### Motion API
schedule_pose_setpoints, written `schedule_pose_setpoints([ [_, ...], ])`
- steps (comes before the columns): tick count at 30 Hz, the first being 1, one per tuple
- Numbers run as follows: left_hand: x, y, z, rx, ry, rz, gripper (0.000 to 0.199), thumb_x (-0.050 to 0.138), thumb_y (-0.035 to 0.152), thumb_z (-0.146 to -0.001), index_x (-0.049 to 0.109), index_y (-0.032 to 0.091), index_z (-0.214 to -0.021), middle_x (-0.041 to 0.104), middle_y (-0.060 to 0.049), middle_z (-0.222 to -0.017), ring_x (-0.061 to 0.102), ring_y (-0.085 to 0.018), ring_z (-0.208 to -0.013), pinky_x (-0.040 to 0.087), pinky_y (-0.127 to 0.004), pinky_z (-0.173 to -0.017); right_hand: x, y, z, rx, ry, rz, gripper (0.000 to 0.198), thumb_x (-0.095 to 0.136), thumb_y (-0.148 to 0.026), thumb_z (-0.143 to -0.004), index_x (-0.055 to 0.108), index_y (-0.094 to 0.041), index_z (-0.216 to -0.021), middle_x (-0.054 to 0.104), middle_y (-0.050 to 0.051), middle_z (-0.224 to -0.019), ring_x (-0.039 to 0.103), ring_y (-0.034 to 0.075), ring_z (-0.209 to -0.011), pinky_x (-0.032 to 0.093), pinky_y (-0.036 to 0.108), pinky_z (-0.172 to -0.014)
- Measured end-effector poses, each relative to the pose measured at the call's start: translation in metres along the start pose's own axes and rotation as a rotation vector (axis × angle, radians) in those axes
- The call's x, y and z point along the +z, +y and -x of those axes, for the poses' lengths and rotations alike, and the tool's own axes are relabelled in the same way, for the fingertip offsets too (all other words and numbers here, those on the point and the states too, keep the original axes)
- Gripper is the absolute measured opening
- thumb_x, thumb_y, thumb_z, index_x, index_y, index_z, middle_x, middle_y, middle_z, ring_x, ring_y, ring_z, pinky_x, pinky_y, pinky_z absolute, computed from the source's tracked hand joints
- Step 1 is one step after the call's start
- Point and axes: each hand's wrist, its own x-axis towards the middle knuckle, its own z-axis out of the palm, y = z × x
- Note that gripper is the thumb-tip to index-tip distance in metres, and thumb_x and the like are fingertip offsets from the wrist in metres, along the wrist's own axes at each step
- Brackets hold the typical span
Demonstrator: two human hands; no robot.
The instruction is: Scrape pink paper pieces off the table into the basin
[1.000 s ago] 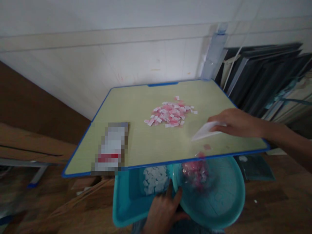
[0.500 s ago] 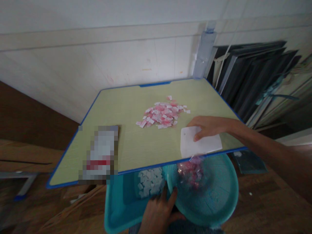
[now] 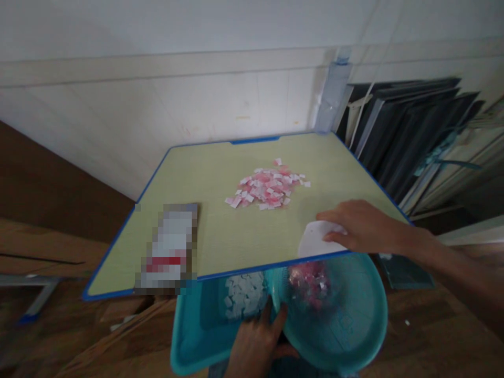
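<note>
My right hand [image 3: 356,226] grips a white flat plastic scraper [image 3: 315,236] at the near right edge of the folding table [image 3: 220,236]. A heap of small pink and white squares [image 3: 268,188] lies on the tabletop beyond the scraper. Below the edge, my left hand [image 3: 258,338] has its fingers over the rim of a round teal basin [image 3: 380,315]. Shiny pink pieces [image 3: 311,281] lie in that basin, partly blurred. Beside it, a rectangular teal tub [image 3: 185,325] holds many small white pieces [image 3: 244,296].
A pixelated flat object [image 3: 169,247] lies at the table's left. A clear plastic bottle [image 3: 331,97] stands at the far right corner by the wall [image 3: 220,100]. Dark panels [image 3: 417,115] lean at the right. Beneath is a wooden floor [image 3: 417,325].
My right hand has drawn the scraper right and closer to the table edge. Pink pieces seen at the edge before now lie lower, in the round basin. My left hand stays at the rim.
</note>
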Motion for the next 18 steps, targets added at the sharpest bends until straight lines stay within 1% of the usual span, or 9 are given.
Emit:
schedule_pose_setpoints([
  [3, -0.001, 0.001, -0.001, -0.007, -0.004, 0.004, 0.075, 0.071, 0.047, -0.073, 0.04, 0.025, -0.138, 0.049, -0.02, -0.134, 0.062, -0.029, -0.1, 0.051, -0.037, -0.081, 0.001, -0.004, 0.009, -0.043, 0.035, 0.122, 0.016, 0.051, -0.03, -0.083, 0.061, -0.023, -0.093, 0.065, 0.003, -0.068, 0.06, 0.018, -0.064, 0.026, 0.029, -0.054],
  [6, -0.002, 0.001, -0.001, -0.009, -0.003, 0.001, 0.076, 0.071, 0.048, -0.072, 0.042, 0.024, -0.138, 0.051, -0.02, -0.131, 0.062, -0.03, -0.1, 0.052, -0.038, -0.08, -0.003, -0.001, 0.001, -0.061, 0.05, 0.15, 0.014, 0.05, -0.028, -0.084, 0.062, -0.024, -0.09, 0.064, 0.001, -0.066, 0.059, 0.017, -0.062, 0.023, 0.029, -0.053],
  [8, -0.002, 0.001, 0.0, -0.005, -0.008, 0.001, 0.077, 0.072, 0.049, -0.071, 0.042, 0.023, -0.138, 0.053, -0.02, -0.129, 0.062, -0.031, -0.099, 0.052, -0.04, -0.08, -0.007, 0.004, -0.013, 0.001, 0.097, 0.196, 0.017, 0.049, -0.028, -0.085, 0.063, -0.024, -0.094, 0.067, 0.002, -0.071, 0.059, 0.017, -0.063, 0.023, 0.029, -0.053],
  [9, -0.003, 0.001, 0.0, -0.001, -0.018, 0.005, 0.078, 0.072, 0.049, -0.071, 0.043, 0.022, -0.138, 0.053, -0.021, -0.129, 0.062, -0.032, -0.099, 0.052, -0.04, -0.08, -0.009, 0.007, -0.021, 0.055, 0.129, 0.23, 0.019, 0.048, -0.028, -0.086, 0.063, -0.024, -0.097, 0.068, 0.004, -0.074, 0.059, 0.018, -0.065, 0.024, 0.029, -0.053],
  [11, -0.004, -0.001, 0.0, 0.001, -0.046, 0.004, 0.079, 0.073, 0.049, -0.07, 0.043, 0.022, -0.138, 0.053, -0.021, -0.128, 0.062, -0.032, -0.099, 0.052, -0.04, -0.08, -0.011, 0.013, -0.036, 0.166, 0.186, 0.297, 0.024, 0.046, -0.029, -0.088, 0.063, -0.022, -0.104, 0.07, 0.006, -0.079, 0.061, 0.019, -0.068, 0.028, 0.029, -0.054],
  [13, -0.006, -0.001, 0.0, 0.005, -0.077, -0.009, 0.078, 0.073, 0.049, -0.071, 0.043, 0.022, -0.138, 0.053, -0.022, -0.128, 0.062, -0.032, -0.098, 0.052, -0.039, -0.08, -0.009, 0.019, -0.048, 0.228, 0.209, 0.332, 0.027, 0.045, -0.03, -0.089, 0.063, -0.021, -0.107, 0.07, 0.009, -0.08, 0.062, 0.021, -0.072, 0.031, 0.03, -0.055],
  [15, -0.008, -0.002, -0.001, 0.014, -0.098, -0.034, 0.073, 0.07, 0.049, -0.075, 0.044, 0.021, -0.137, 0.052, -0.023, -0.128, 0.062, -0.034, -0.099, 0.052, -0.04, -0.079, -0.004, 0.023, -0.053, 0.236, 0.21, 0.339, 0.028, 0.043, -0.027, -0.089, 0.063, -0.021, -0.107, 0.071, 0.01, -0.082, 0.062, 0.022, -0.071, 0.032, 0.03, -0.055],
  [18, -0.009, -0.001, -0.001, 0.024, -0.1, -0.046, 0.068, 0.066, 0.048, -0.079, 0.044, 0.02, -0.137, 0.053, -0.024, -0.127, 0.063, -0.034, -0.096, 0.053, -0.04, -0.078, 0.004, 0.026, -0.051, 0.204, 0.189, 0.338, 0.029, 0.038, -0.023, -0.09, 0.065, -0.022, -0.101, 0.071, 0.008, -0.082, 0.062, 0.021, -0.068, 0.031, 0.031, -0.052],
])
